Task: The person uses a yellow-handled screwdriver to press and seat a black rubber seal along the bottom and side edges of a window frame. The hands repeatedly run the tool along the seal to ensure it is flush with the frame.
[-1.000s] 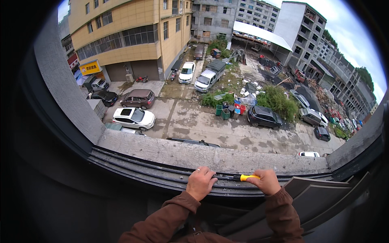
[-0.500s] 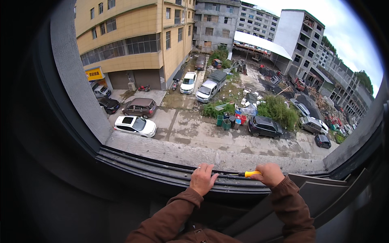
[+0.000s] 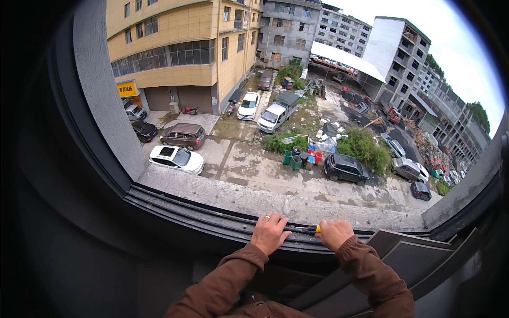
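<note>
My right hand (image 3: 335,234) is closed around the yellow handle of a screwdriver (image 3: 318,229), most of which the fingers cover. Its thin dark shaft points left along the grooves of the grey window track (image 3: 196,214), toward my other hand. My left hand (image 3: 270,233), with a ring on one finger, rests over the track just left of the shaft, fingers laid forward and thumb apart. The shaft's tip lies close to that thumb; whether they touch I cannot tell. Loose grit sits in the track around both hands.
Beyond the track runs a rough concrete sill (image 3: 228,195), with a drop to a yard of parked cars below. Grey panels (image 3: 413,259) lean under the window at the right. Dark frame sides (image 3: 101,153) bound the opening.
My right hand has moved left along the track with the screwdriver, nearer to my left hand, and less of the handle shows. My left hand has shifted slightly right.
</note>
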`<state>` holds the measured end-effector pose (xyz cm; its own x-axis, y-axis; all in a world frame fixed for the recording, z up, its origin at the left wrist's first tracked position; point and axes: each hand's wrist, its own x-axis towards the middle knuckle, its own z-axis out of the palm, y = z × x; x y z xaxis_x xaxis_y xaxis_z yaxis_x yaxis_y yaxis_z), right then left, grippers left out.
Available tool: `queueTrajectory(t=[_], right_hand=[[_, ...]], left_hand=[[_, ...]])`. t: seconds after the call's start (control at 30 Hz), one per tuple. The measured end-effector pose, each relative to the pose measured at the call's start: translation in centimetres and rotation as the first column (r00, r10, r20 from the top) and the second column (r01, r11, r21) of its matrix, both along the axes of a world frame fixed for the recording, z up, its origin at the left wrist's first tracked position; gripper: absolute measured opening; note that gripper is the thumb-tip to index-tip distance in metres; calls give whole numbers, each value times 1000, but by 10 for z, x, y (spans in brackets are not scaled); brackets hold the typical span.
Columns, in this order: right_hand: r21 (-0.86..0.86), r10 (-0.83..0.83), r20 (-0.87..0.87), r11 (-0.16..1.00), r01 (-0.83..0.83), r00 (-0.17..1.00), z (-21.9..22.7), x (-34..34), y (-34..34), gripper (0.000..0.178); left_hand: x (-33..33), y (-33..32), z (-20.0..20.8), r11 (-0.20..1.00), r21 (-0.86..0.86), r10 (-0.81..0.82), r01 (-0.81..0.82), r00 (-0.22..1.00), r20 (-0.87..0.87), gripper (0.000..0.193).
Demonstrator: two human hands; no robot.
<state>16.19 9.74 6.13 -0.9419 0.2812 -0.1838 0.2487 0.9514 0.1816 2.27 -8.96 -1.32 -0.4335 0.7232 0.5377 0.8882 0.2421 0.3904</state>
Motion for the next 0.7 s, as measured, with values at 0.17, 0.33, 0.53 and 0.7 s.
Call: queueTrajectory(t=[0.17, 0.33, 0.53, 0.7], right_hand=[[-27, -5, -299, 1000, -4, 954, -29, 21, -5, 33], [-14, 76, -313, 996, -85, 947, -40, 23, 18, 33], [35, 88, 16, 995, -88, 996, 16, -10, -2, 34], [24, 53, -161, 998, -50, 985, -10, 4, -10, 37]], left_hand=[[0, 0, 0, 1000, -2, 28, -28, 1000, -9, 36], [-2, 4, -2, 1000, 16, -3, 3, 1000, -2, 32], [-5, 5, -10, 1000, 25, -12, 12, 1000, 23, 29], [-3, 0, -15, 1000, 25, 0, -1, 999, 42, 30]])
